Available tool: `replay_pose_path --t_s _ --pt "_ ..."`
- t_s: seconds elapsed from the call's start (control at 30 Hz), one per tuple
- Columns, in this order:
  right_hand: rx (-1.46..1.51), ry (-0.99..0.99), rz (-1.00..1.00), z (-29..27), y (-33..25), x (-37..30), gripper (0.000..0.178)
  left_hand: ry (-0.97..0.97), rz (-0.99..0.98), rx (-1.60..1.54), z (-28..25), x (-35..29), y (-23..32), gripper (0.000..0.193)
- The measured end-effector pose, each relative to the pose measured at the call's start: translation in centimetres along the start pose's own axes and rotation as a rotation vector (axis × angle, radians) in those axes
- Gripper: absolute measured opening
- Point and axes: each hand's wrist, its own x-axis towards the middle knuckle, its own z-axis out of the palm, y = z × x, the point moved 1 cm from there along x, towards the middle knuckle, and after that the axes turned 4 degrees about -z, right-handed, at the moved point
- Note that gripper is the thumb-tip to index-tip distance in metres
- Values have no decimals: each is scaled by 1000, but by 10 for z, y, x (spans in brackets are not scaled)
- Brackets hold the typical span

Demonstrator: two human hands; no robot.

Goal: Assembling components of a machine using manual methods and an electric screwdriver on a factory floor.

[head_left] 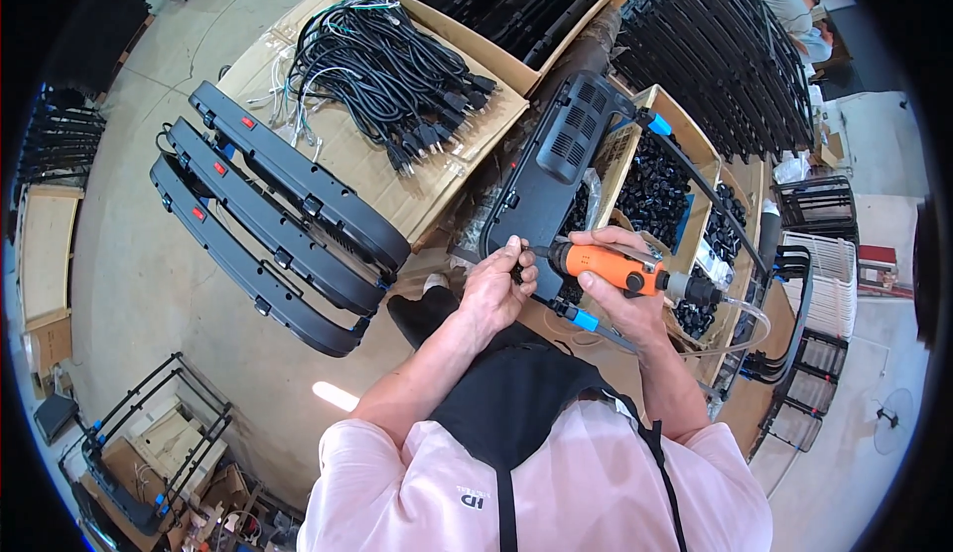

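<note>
My right hand (633, 312) is wrapped round an orange air screwdriver (608, 266), which lies level and points left. A clear hose loops from its back end. Its tip meets the fingertips of my left hand (499, 289), whose fingers are curled closed over small dark pieces (517, 272), too small to name. Just beyond both hands lies a black plastic housing (526, 205) with a raised, slotted motor cover (578, 130). A black tube frame with blue clips (586, 321) runs along its right side and passes close under my hands.
Boxes of small black parts (655, 195) stand to the right. Black power cords (387, 75) are heaped on cardboard at the left, beside several long black housings (288, 195) with red switches. Behind is an open carton (496, 6). Black frames (710, 56) are stacked at the far right, near another person (799, 21).
</note>
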Motion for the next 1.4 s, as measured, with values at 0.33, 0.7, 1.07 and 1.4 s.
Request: replay_pose_path --t_s 0.33,0.7,1.07,1.4 --pt "-20 15 -20 22 6 20 51 128 36 57 8 -3 -10 29" --pt "-95 -46 18 50 21 59 49 -14 36 347 -15 -11 -2 30" --pt "-264 -167 -10 57 30 71 34 46 57 397 -17 -23 17 24" --pt "-204 -85 -28 55 10 64 53 106 48 309 -22 -21 24 27"
